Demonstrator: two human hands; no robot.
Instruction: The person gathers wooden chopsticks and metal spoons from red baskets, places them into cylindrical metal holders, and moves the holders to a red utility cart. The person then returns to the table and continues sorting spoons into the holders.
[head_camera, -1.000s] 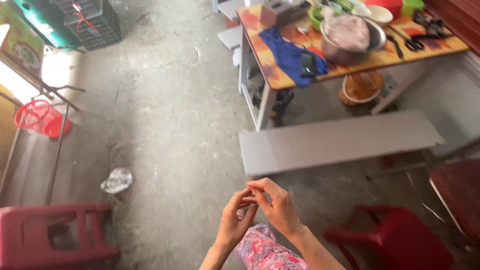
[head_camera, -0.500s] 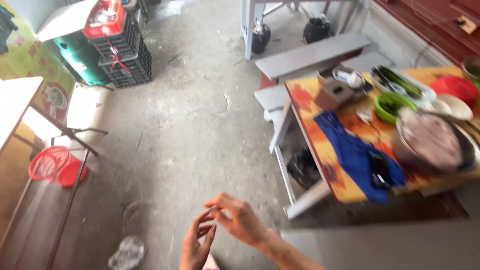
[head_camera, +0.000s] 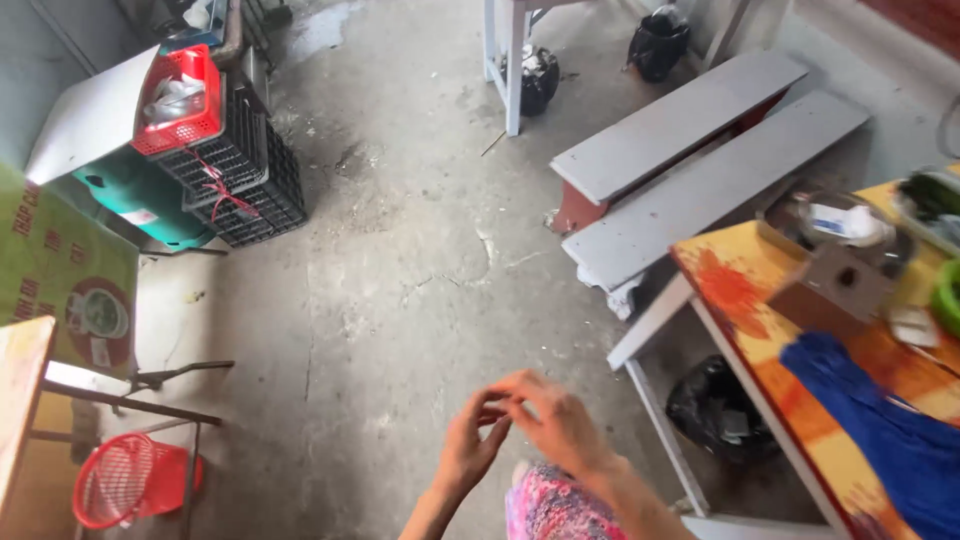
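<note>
**Two hands meet at the fingertips above a concrete floor**

The left hand (head_camera: 470, 450) and the right hand (head_camera: 555, 425) are raised together low in the head view, fingertips touching or nearly so. Both sets of fingers are curled narrow, as if pinching something very small between them; whatever it is, it is too small or blurred to tell. Just below the wrists shows a patch of pink patterned cloth (head_camera: 550, 505).

Under the hands lies the cracked grey concrete floor (head_camera: 400, 250). To the right stands a table (head_camera: 745, 295) with an orange and yellow top; the hands hover off its near left corner, apart from it. A blue cloth (head_camera: 880, 420) lies along the table's near edge, and a small brown box (head_camera: 835, 285) sits further back near its left edge. A black bag (head_camera: 720, 405) rests on the floor beneath the table. Beyond the table's far left corner, two grey benches (head_camera: 700, 150) lie side by side.

Across the floor at the far left, black crates (head_camera: 240, 170) are stacked with a red basket (head_camera: 180, 100) on top. A red mesh basket (head_camera: 125, 480) sits at the near left, well apart from the hands
</note>
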